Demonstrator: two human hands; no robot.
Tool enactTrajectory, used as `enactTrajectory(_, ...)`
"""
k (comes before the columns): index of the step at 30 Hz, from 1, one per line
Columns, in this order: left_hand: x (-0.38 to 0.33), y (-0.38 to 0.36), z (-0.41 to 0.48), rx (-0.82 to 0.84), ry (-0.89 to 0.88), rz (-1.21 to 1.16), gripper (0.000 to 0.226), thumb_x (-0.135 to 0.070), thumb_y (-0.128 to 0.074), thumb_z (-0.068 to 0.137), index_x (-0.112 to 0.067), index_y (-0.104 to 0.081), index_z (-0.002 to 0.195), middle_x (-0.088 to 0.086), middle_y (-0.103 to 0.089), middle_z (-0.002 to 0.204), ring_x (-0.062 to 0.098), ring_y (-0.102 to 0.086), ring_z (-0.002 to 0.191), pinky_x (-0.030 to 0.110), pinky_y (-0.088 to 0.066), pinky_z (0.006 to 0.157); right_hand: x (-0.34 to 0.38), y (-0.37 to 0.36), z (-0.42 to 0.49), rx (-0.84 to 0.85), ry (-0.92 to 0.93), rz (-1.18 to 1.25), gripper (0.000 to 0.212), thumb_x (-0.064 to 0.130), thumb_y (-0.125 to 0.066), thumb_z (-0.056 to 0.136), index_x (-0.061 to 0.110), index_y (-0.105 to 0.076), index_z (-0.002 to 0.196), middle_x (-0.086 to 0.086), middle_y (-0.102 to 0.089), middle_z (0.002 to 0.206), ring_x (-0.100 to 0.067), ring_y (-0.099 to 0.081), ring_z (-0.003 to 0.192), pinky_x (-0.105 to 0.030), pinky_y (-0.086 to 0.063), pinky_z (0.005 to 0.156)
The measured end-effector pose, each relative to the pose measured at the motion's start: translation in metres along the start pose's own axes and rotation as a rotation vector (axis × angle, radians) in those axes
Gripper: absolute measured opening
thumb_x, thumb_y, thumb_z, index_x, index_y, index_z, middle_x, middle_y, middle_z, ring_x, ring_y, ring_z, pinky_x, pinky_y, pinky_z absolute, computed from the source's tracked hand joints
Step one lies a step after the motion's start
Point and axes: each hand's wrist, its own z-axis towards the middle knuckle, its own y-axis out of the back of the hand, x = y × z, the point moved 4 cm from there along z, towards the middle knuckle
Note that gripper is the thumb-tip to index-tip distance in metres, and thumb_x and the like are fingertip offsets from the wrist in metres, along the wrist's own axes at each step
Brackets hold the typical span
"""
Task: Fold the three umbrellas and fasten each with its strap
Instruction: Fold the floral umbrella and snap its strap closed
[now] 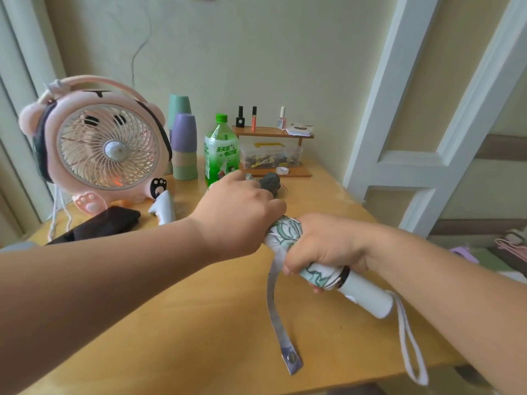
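One collapsed white-and-green umbrella (285, 230) is held above the desk (199, 323) near its right edge. Left hand (236, 212) curls round the far end, right hand (322, 246) round its middle beside the handle (368, 297). Strap (275, 309) dangles unfastened; next, likely wrap and snap it.

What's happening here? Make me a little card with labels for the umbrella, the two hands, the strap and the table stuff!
umbrella: rolled up, white with green print
left hand: grips its far end
right hand: grips its middle
strap: hangs loose, snap not fastened
table: holds fan, bottle, cups
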Motion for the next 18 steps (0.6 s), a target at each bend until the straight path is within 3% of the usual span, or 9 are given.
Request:
enactTrajectory(3,0.017,0.001,0.000,-0.187,0.136,0.000,0.022,-0.025,-0.066,0.076,-0.022,-0.066,0.097,0.000,-0.063,0.093,0.030,-0.059,0.094,0.048,-0.038,0.103,0.000,0.003,0.001,-0.059,0.014,0.140,0.012,-0.004,-0.070,0.083,0.004,-0.062,0.085,-0.012,-0.054,0.063,-0.023,-0.056,0.051,-0.034,-0.056,0.053)
enactTrajectory(5,0.041,-0.006,-0.009,-0.175,0.515,-0.220,0.061,-0.022,-0.069,0.069,-0.024,-0.057,0.129,0.003,-0.057,0.127,0.030,-0.050,0.123,0.048,-0.028,0.117,-0.006,0.007,0.007,-0.193,0.015,0.214,0.012,-0.004,-0.071,0.082,0.005,-0.063,0.079,-0.012,-0.054,0.061,-0.025,-0.055,0.050,-0.037,-0.056,0.055)
enactTrajectory(7,0.052,-0.013,-0.024,-0.236,0.963,-0.829,0.072,-0.024,-0.061,0.061,-0.024,-0.052,0.133,0.002,-0.056,0.133,0.028,-0.053,0.124,0.047,-0.044,0.109,-0.016,0.012,0.016,-0.421,0.004,0.159,0.015,0.003,-0.074,0.078,0.012,-0.065,0.068,-0.009,-0.057,0.058,-0.026,-0.056,0.051,-0.038,-0.055,0.056)
enactTrajectory(9,0.033,-0.025,-0.035,-0.245,1.224,-1.554,0.054,-0.029,-0.057,0.061,-0.016,-0.062,0.113,0.006,-0.065,0.121,0.032,-0.063,0.115,0.049,-0.051,0.102,-0.025,0.014,0.023,-0.609,-0.021,-0.014,0.012,0.015,-0.072,0.076,0.014,-0.064,0.066,-0.002,-0.060,0.058,-0.024,-0.056,0.053,-0.030,-0.050,0.054)
enactTrajectory(10,0.020,-0.029,-0.033,-0.164,1.229,-1.765,0.054,-0.036,-0.062,0.063,-0.014,-0.065,0.112,0.007,-0.068,0.119,0.031,-0.065,0.113,0.050,-0.050,0.104,-0.026,0.011,0.029,-0.646,-0.023,-0.075,0.010,0.019,-0.070,0.075,0.015,-0.065,0.069,0.000,-0.061,0.060,-0.023,-0.056,0.055,-0.028,-0.049,0.054)
enactTrajectory(12,-0.006,-0.035,-0.020,0.094,1.145,-1.888,0.079,-0.059,-0.082,0.058,-0.019,-0.066,0.124,0.006,-0.071,0.121,0.025,-0.067,0.113,0.047,-0.048,0.106,-0.025,0.001,0.035,-0.649,-0.012,-0.106,0.011,0.026,-0.068,0.073,0.016,-0.067,0.076,0.001,-0.065,0.065,-0.022,-0.060,0.057,-0.028,-0.049,0.053)
enactTrajectory(13,-0.013,-0.038,-0.016,0.119,1.096,-1.901,0.082,-0.063,-0.086,0.058,-0.020,-0.067,0.126,0.005,-0.073,0.119,0.025,-0.069,0.112,0.045,-0.050,0.105,-0.022,-0.007,0.038,-0.636,0.002,-0.126,0.014,0.028,-0.067,0.071,0.018,-0.068,0.081,0.001,-0.068,0.069,-0.021,-0.062,0.057,-0.028,-0.049,0.051)
enactTrajectory(16,-0.012,-0.050,-0.010,-0.075,1.099,-2.199,0.056,-0.038,-0.088,0.068,-0.011,-0.069,0.113,0.011,-0.077,0.103,0.029,-0.073,0.098,0.042,-0.058,0.092,-0.005,-0.026,0.035,-0.561,0.145,-0.106,0.013,0.023,-0.066,0.067,0.016,-0.061,0.076,0.003,-0.062,0.064,-0.018,-0.054,0.053,-0.029,-0.044,0.049)
enactTrajectory(18,-0.006,-0.053,-0.013,-0.201,0.904,-2.452,0.052,-0.032,-0.092,0.063,-0.005,-0.070,0.102,0.012,-0.075,0.093,0.035,-0.073,0.095,0.046,-0.058,0.092,0.004,-0.037,0.026,-0.419,0.244,0.032,0.016,0.016,-0.065,0.066,0.010,-0.050,0.065,-0.002,-0.048,0.058,-0.020,-0.044,0.052,-0.033,-0.040,0.051)
